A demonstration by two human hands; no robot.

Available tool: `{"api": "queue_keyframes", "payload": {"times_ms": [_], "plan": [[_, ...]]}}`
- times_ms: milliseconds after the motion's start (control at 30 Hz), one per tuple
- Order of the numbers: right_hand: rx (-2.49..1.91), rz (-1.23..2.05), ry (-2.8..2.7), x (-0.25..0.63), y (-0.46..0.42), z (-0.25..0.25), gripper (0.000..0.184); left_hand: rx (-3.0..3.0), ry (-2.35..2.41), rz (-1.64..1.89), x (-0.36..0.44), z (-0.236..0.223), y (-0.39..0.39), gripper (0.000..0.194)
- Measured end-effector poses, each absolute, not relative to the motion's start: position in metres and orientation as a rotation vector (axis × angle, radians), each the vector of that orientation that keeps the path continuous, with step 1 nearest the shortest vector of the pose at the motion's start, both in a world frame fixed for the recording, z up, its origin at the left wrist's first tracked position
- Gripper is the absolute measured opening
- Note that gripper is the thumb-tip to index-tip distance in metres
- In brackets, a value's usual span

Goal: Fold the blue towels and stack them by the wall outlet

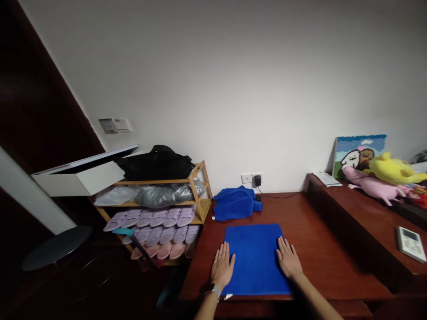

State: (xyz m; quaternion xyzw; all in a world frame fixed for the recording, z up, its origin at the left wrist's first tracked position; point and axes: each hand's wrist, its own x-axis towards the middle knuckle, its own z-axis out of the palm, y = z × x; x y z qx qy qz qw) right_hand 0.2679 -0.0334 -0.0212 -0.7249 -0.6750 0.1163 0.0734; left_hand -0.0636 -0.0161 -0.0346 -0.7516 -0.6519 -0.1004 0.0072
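A blue towel (255, 262) lies spread flat on the reddish-brown table (320, 249), with a small white tag at its near left edge. Flat on its left edge rests my left hand (223, 266), fingers stretched forward and nothing held. My right hand (288, 258) lies palm down across the right edge, its fingers also extended. Behind the spread towel, by the wall, sits a crumpled heap of blue cloth (235, 203).
Left of the table stands a wooden rack (200, 191) holding slippers (156, 218), wrapped items and a black bag (156, 163). A raised ledge on the right carries plush toys (376, 184) and a white device (411, 244). A black plug (257, 180) trails a cable.
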Motion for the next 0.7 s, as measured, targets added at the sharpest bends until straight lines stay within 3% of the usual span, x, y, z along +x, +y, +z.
{"api": "queue_keyframes", "payload": {"times_ms": [233, 533, 700], "plan": [[-2.177, 0.364, -1.994, 0.262, -0.085, -0.027, 0.069, -2.299, -2.036, -0.340, -0.052, -0.020, -0.017, 0.070], [-2.155, 0.357, -1.998, 0.264, -0.085, -0.019, 0.068, -2.812, -1.540, -0.432, 0.103, -0.028, -0.071, 0.063], [-2.168, 0.355, -1.993, 0.264, -0.086, -0.019, 0.068, -2.779, -1.609, -0.399, 0.088, -0.033, -0.079, 0.063]]}}
